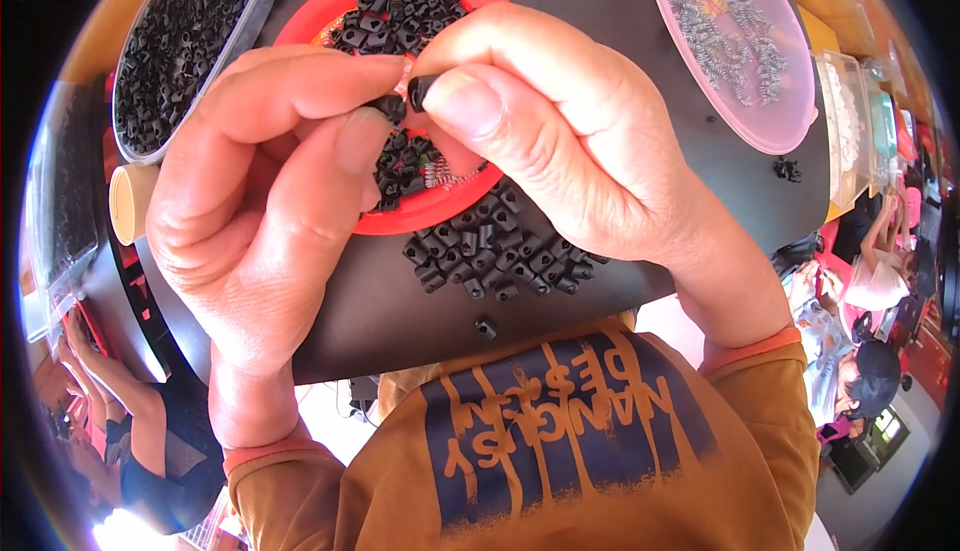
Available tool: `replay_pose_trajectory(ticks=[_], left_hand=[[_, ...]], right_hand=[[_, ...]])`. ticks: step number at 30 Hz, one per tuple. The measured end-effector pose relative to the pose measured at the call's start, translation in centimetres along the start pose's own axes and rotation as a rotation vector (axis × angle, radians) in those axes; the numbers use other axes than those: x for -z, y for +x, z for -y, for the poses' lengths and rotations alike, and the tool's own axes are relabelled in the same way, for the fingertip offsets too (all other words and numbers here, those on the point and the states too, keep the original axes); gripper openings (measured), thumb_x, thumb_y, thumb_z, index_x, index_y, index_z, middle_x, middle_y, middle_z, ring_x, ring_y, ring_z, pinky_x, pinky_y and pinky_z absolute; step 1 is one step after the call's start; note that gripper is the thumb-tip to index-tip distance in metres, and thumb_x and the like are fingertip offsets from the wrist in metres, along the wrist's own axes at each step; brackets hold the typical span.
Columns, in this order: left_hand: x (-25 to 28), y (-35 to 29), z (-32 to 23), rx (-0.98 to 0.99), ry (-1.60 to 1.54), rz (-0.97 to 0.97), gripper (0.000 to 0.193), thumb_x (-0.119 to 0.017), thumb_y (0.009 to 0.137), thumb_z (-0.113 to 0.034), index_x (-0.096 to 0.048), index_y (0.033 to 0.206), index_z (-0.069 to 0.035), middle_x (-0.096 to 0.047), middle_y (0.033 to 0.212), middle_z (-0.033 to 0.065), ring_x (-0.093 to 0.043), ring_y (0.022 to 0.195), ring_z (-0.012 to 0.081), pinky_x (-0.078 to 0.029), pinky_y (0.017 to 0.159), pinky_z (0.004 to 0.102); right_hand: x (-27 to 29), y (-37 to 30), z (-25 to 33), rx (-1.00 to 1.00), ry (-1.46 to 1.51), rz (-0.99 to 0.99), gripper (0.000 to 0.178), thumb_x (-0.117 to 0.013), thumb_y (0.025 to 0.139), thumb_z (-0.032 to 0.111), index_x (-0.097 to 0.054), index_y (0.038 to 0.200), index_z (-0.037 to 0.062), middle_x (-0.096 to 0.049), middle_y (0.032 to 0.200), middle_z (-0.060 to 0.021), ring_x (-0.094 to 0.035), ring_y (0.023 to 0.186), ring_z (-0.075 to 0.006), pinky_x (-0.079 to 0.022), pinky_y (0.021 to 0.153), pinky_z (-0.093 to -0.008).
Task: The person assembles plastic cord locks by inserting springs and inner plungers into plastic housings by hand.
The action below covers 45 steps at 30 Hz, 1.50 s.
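Both my hands are raised over a red plate [420, 219], their fingertips close together. My left hand [265, 186] pinches a small black plastic piece [391, 108] between thumb and fingers. Pinched by my right hand [570, 131] is another small black plastic piece [419, 93], mostly covered by the thumb. A narrow gap shows between the two pieces. On the plate lie black pieces [375, 24] in a heap, and metal coil springs [437, 173] near its lower right. My hands hide the plate's middle. Several black cylindrical cord-lock-like pieces [490, 251] are grouped on the table below it.
An oval tub [262, 21] of black parts stands at the far left, a beige round container [130, 203] below it. A pink translucent tray [775, 131] of springs sits far right. One loose piece [485, 328] lies near the table's front edge. Other people work at both sides.
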<state>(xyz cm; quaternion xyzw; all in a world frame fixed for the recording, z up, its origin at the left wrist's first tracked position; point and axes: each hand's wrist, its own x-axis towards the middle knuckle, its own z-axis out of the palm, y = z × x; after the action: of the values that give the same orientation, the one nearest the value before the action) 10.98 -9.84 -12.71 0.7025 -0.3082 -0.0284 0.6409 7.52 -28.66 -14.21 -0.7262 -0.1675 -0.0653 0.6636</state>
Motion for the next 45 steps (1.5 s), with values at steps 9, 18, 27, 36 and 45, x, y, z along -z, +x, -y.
replay_pose_trajectory(ticks=[9,18,27,36,45], left_hand=[[0.0,0.4,-0.4,0.162,-0.034,0.050,0.017,-0.055,0.086,0.005,-0.062,0.102,0.007,-0.061,0.098,0.0145,-0.050,0.065,0.0089,-0.042,0.060,0.0213],[0.3,0.4,-0.3,0.216,-0.151,0.109,0.015,-0.056,0.085,0.008,-0.058,0.099,0.003,-0.059,0.101,0.0111,-0.053,0.076,0.0095,-0.043,0.067,0.0209],[0.3,0.4,0.2,-0.098,0.147,0.105,0.022,-0.053,0.082,0.015,-0.061,0.099,0.004,-0.060,0.106,0.0144,-0.058,0.087,0.0139,-0.047,0.078,0.0231],[1.0,0.5,-0.5,-0.092,0.121,0.146,0.030,-0.054,0.079,0.012,-0.063,0.107,0.006,-0.061,0.103,0.0136,-0.056,0.079,0.0102,-0.046,0.070,0.0211],[1.5,1.2,-0.3,-0.203,0.278,0.162,0.024,-0.060,0.083,0.004,-0.066,0.106,0.007,-0.064,0.102,0.0134,-0.054,0.076,0.0094,-0.044,0.068,0.0212]], right_hand=[[0.9,0.2,-0.2,0.186,-0.314,0.118,0.018,-0.059,0.096,0.018,-0.060,0.097,-0.0006,-0.059,0.077,-0.0105,-0.057,0.066,-0.0228,-0.045,0.062,-0.0302],[0.4,0.2,-0.9,0.329,-0.475,0.071,0.017,-0.068,0.086,0.014,-0.061,0.091,0.0004,-0.058,0.073,-0.0119,-0.057,0.064,-0.0325,-0.046,0.058,-0.0370],[0.0,0.2,-0.7,0.461,-0.603,-0.035,0.017,-0.073,0.081,0.012,-0.062,0.089,0.0008,-0.060,0.075,-0.0111,-0.059,0.066,-0.0311,-0.047,0.059,-0.0372],[0.0,0.1,0.3,0.198,-0.404,0.011,0.015,-0.061,0.094,0.015,-0.062,0.097,0.0010,-0.061,0.080,-0.0088,-0.059,0.070,-0.0207,-0.047,0.066,-0.0288],[-0.3,-0.2,0.7,0.004,-0.217,0.043,0.026,-0.051,0.102,0.025,-0.060,0.098,0.0004,-0.057,0.077,0.0007,-0.050,0.070,-0.0066,-0.042,0.065,-0.0211]])
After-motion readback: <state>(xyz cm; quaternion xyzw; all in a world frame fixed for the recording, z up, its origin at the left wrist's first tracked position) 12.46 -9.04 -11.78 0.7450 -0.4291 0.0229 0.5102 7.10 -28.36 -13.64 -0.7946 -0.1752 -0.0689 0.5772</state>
